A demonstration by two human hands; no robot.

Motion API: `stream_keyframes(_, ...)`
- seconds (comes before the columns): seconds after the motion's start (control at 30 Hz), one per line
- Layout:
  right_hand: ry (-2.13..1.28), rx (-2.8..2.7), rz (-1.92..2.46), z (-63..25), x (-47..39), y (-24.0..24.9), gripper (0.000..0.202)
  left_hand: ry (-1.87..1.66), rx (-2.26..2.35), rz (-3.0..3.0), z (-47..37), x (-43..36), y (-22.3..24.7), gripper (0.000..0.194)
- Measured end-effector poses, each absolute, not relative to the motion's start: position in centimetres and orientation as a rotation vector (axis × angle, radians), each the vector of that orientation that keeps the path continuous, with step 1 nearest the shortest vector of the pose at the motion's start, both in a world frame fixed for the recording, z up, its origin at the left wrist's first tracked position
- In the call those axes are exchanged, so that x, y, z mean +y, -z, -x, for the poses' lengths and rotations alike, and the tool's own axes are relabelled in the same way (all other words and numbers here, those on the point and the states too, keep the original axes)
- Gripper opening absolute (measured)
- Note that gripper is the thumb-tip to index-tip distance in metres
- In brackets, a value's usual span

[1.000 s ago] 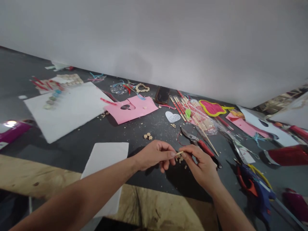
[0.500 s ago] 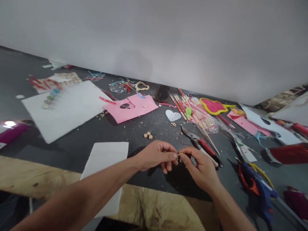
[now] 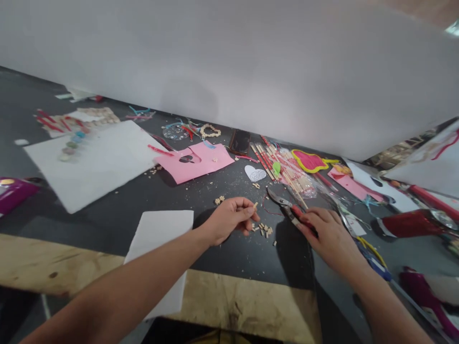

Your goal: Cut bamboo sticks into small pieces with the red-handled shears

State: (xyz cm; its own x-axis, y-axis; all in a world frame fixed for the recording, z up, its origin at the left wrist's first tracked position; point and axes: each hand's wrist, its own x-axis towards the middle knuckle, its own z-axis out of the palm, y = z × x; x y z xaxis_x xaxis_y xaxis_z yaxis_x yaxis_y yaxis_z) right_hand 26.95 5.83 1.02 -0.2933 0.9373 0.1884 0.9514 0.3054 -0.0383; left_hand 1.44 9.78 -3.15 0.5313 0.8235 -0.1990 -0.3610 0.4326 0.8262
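Observation:
A short piece of wooden stick is pinched between the thumb and forefinger of my left hand. My right hand is closed on the red handles of the pruning shears, whose blades point up and left on the dark table. Beside my left fingers lie several cut stick pieces. Just beyond that hand sits a small cluster of glued stick pieces, partly hidden. A white paper heart with a drawn pattern lies farther back.
Pink paper, a phone and chopsticks lie toward the wall. A white foam sheet overhangs the table's front edge. At right are a red can and a blue glue gun, partly covered by my arm.
My right hand has left the stick piece and moved right onto the shears. My left hand keeps the piece and has shifted slightly left. The cut pieces are now uncovered.

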Motion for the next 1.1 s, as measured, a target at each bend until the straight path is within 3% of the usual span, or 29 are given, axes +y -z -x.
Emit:
stream_keyframes(0.17, 0.155, -2.404, 1.722, -26.1, 5.4, 0.4, 0.024, -0.863, 0.662, -0.783, -1.3, 10.0, 3.2, 0.024)
stream_keyframes(0.6, -0.228, -2.496, 1.595, -22.4, 5.8, 1.8, 0.019, -0.807, 0.625, -0.813, -1.5, 9.8, 3.9, 0.028)
stream_keyframes(0.77, -0.327, -2.405, 1.607, -22.1, 5.8, 0.7, 0.009, -0.794, 0.634, -0.817, -1.6, 9.7, 3.8, 0.027)
stream_keyframes(1.1, -0.457, -2.188, 1.52, -19.2, 5.7, -1.3, 0.014, -0.646, 0.624, -0.85, -1.6, 9.0, 3.2, 0.028)
